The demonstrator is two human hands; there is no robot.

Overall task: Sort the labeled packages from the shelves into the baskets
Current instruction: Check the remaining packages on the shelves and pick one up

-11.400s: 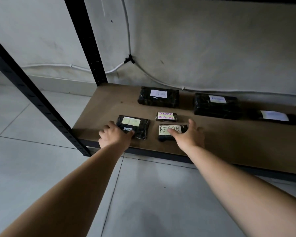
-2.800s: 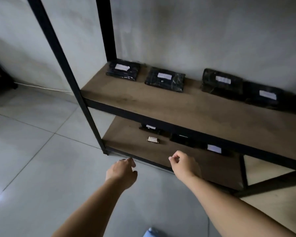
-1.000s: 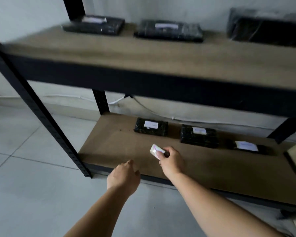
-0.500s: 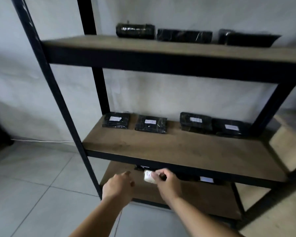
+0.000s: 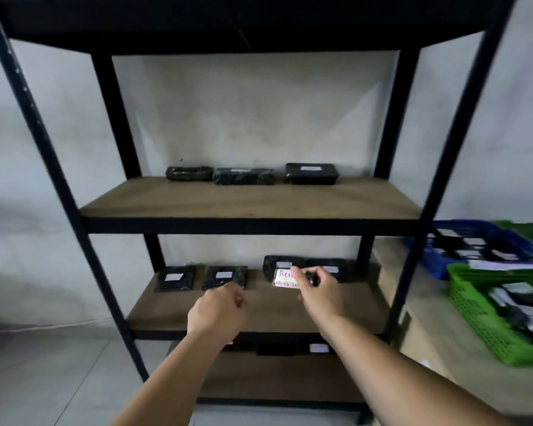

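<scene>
Pinching a small labelled package (image 5: 285, 279) between thumb and fingertips, right hand (image 5: 319, 292) raised in front of the middle shelf (image 5: 259, 305), pink handwriting on the pale label only partly readable; left hand (image 5: 217, 312) beside it, loosely curled, grasping nothing. Lying further back on that shelf, four black wrapped packages (image 5: 174, 278) with white labels, two at the left and two partly hidden behind the held one. Resting higher on the upper shelf (image 5: 250, 198), three more black packages (image 5: 243, 175) against the wall, and off to the right a green basket (image 5: 474, 305) and a blue basket (image 5: 428, 259), both already loaded with packages.
</scene>
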